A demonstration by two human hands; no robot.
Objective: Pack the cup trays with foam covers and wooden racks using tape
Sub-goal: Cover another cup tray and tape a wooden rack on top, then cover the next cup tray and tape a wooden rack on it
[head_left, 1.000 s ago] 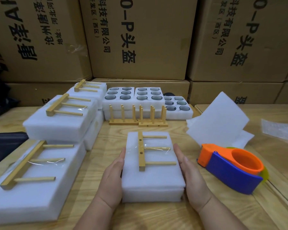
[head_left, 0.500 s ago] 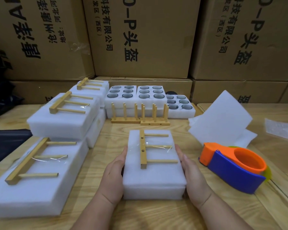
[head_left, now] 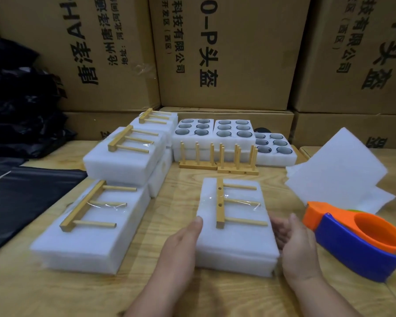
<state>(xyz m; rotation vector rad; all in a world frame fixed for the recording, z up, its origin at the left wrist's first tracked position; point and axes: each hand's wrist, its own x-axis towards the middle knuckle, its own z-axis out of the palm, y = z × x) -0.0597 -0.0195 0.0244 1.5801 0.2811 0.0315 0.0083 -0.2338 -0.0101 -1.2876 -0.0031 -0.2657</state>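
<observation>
**Inspector A:** Head view is noted: a foam-covered cup tray (head_left: pixel 236 236) is seen lying flat on the wooden table (head_left: pixel 181 291), front and centre. A wooden rack (head_left: pixel 229 203) is laid on its top, held down by a strip of clear tape (head_left: pixel 249 202) across the middle peg.

**Inspector B:** Hand positions are requested.

**Inspector A:** The left hand (head_left: pixel 181 245) is laid against the tray's left side, fingers straight and together, nothing gripped. The right hand (head_left: pixel 295 245) is placed at the tray's right side, fingers loosely extended, palm turned toward the foam; whether contact is made cannot be told.

**Inspector B:** Surrounding items?

**Inspector A:** An orange and blue tape dispenser (head_left: pixel 354 241) is recorded just right of the right hand. Loose foam sheets (head_left: pixel 338 170) are propped behind it. Three finished packs (head_left: pixel 96 227) with taped racks are stacked at the left, one of them resting on others. Three uncovered cup trays (head_left: pixel 233 131) are set at the back, cups visible in their holes, with two upright racks (head_left: pixel 217 156) standing just in front. Cardboard boxes (head_left: pixel 226 53) are stacked behind the table, and black plastic bags (head_left: pixel 21 99) are noted at far left.
</observation>
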